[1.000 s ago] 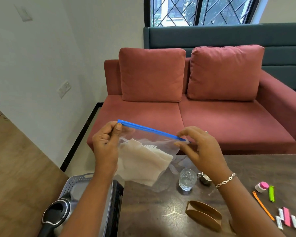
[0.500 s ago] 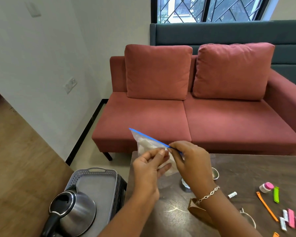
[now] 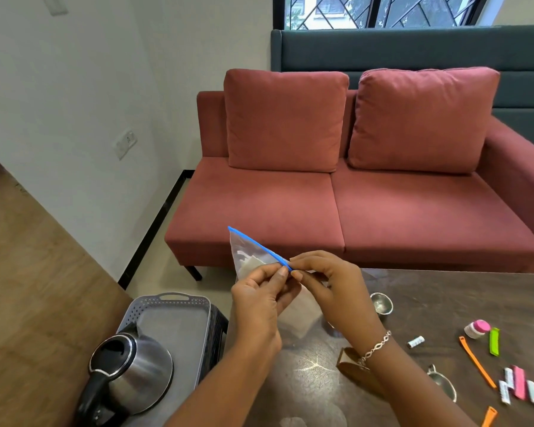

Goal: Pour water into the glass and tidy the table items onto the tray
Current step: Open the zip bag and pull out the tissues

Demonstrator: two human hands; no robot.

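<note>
Beside the right hand (image 3: 330,282), the left hand (image 3: 259,300) has slid along the blue seal (image 3: 259,245) of the zip bag (image 3: 244,260), both pinching it, so it looks closed for the tray (image 3: 170,298).

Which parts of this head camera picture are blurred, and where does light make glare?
Head view: the pink and white packets at the lower right look smeared; the table shows a starlike glare between the forearms; the steel kettle carries highlights; the left hand, right hand and zip bag are fairly sharp.
</note>
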